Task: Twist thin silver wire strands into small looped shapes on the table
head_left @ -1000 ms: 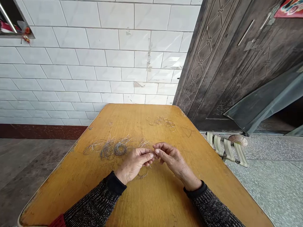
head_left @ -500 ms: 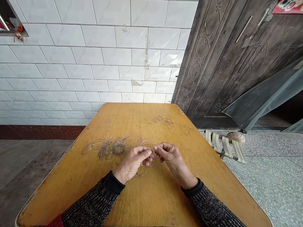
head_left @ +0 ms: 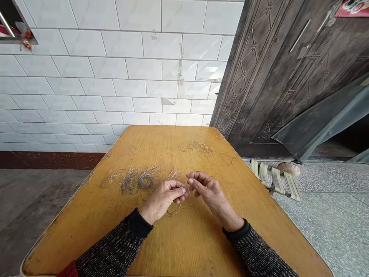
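My left hand is closed in a pinch on a thin wire, whose loop hangs below the fingers over the table. Close to its right is my right hand, thumb and index finger slightly apart, beside a short end of the wire sticking out from the left fingertips. I see nothing clearly gripped in the right hand. Beyond the left hand lie coiled bundles of grey wire and a looser tangle of wire. Some pale wire ends show just behind the left fingers.
Several thin wire rings lie at the far right of the wooden table, near a bent triangular wire. A white tiled wall stands behind. To the right are a dark carved door and a striped folding stool.
My right thumb and index finger have parted from their pinch on the wire. The wire between the hands is now shorter and more upright. The left hand keeps its pinch.
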Available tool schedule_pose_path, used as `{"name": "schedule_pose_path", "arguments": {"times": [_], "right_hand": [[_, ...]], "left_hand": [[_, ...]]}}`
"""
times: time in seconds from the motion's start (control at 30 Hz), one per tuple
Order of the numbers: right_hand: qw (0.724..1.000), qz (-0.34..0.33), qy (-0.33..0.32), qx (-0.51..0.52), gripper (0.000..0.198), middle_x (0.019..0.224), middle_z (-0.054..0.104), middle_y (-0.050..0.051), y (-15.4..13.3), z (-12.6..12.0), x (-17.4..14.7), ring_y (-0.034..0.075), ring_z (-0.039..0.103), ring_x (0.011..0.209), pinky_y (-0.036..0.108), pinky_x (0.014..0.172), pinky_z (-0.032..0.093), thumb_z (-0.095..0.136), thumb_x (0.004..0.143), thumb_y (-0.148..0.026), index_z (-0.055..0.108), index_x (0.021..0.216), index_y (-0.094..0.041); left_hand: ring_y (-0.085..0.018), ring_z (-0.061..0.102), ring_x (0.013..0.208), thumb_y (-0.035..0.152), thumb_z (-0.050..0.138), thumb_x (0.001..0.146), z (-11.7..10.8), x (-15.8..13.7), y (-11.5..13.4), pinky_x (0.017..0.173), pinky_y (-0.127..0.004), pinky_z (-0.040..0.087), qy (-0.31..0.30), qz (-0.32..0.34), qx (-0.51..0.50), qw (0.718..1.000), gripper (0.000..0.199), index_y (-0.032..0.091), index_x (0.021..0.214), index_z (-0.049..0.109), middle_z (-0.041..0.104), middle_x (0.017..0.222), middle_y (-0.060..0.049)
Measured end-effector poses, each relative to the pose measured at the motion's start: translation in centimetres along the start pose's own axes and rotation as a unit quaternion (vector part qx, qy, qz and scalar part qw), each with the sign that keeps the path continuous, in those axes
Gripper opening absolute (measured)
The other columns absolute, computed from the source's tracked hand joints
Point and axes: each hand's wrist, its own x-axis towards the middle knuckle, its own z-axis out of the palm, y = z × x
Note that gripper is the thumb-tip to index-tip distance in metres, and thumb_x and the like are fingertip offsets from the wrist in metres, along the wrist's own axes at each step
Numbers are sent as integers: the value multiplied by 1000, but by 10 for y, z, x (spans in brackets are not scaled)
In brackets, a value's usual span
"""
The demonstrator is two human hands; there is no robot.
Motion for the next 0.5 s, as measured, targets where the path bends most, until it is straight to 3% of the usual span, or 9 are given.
{"name": "schedule_pose_path", "arguments": {"times": [0.27,0.5], "right_hand": [[998,-11,16,-66,21,53,52,-2,0,-2,2,8,41,45,21,41,34,62,67,-38,64,70,-18],[993,-27,28,-109,19,57,54,-1,1,-1,1,9,42,46,22,44,35,58,70,-36,61,69,-17]], "left_hand": [[-9,51,59,33,62,72,3,0,-4,51,-21,35,-26,-10,-7,1000,20,13,70,63,61,69,-5],[-9,51,55,31,61,73,7,-1,1,47,-20,36,12,0,16,1000,19,13,68,63,62,66,-5]]}}
